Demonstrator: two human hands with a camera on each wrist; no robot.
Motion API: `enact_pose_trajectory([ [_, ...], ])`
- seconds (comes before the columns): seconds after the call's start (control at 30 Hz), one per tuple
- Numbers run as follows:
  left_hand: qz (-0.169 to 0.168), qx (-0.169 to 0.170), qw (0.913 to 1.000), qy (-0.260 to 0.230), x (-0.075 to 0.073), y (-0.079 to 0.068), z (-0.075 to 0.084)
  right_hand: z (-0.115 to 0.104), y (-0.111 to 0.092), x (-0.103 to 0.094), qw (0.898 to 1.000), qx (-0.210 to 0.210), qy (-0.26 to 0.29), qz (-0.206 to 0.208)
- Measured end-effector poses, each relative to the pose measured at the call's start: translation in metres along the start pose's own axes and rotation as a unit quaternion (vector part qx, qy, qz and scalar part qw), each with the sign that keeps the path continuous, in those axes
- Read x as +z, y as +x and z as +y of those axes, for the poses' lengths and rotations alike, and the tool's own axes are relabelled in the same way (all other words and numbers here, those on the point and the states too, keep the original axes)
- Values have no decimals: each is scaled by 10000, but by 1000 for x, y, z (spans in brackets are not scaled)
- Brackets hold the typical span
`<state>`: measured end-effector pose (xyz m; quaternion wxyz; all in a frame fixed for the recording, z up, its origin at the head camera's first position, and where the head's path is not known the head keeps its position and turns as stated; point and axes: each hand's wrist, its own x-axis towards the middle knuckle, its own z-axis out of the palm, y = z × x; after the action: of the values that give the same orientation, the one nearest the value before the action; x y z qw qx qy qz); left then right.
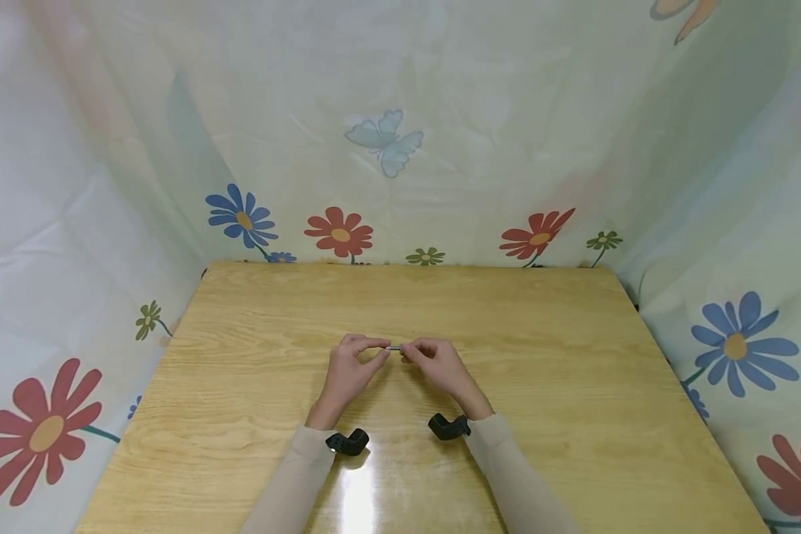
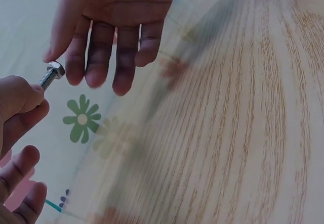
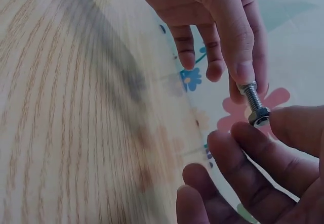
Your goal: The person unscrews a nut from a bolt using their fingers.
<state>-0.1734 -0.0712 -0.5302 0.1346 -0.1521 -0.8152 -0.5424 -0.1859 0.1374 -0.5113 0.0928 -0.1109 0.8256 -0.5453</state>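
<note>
Both hands meet over the middle of the table around a small silver bolt point(image 1: 394, 348) with a hex nut point(image 2: 56, 70) on one end of its thread. My left hand point(image 1: 351, 371) pinches the bolt's other end between thumb and finger, partly covering it. From the right, my right hand point(image 1: 440, 368) has its thumb and forefinger at the nut point(image 3: 259, 117), one on each side. Threads show between the left fingertips and the nut in the right wrist view. The other fingers of the right hand point(image 3: 283, 178) are spread and loosely bent.
A light wooden table point(image 1: 240, 356) lies beneath the hands. Curtains point(image 1: 467, 111) printed with flowers and a butterfly stand behind it and at both sides. Each wrist carries a black camera mount, the left mount point(image 1: 348, 442) and the right mount point(image 1: 449, 426).
</note>
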Motion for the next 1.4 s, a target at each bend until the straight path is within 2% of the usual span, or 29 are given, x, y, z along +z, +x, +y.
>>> enact_pose_trajectory([
  [0.13, -129, -164, 9998, 20, 1, -3, -2, 5, -3, 1, 9999, -40, 5, -137],
  [0.57, -108, -236, 9993, 273, 2, 1, -2, -3, -1, -1, 9992, -360, 122, 105],
  [0.87, -90, -324, 9991, 259, 3, 0, -2, -5, -2, -2, 9980, -537, 204, 270],
  [1.23, 142, -93, 9998, 114, 4, 1, -2, 1, 1, 0, 9991, 30, 140, 401],
  [1.4, 81, -102, 9999, 95, 5, 1, -3, 3, 1, 2, 9993, 106, 110, 331],
])
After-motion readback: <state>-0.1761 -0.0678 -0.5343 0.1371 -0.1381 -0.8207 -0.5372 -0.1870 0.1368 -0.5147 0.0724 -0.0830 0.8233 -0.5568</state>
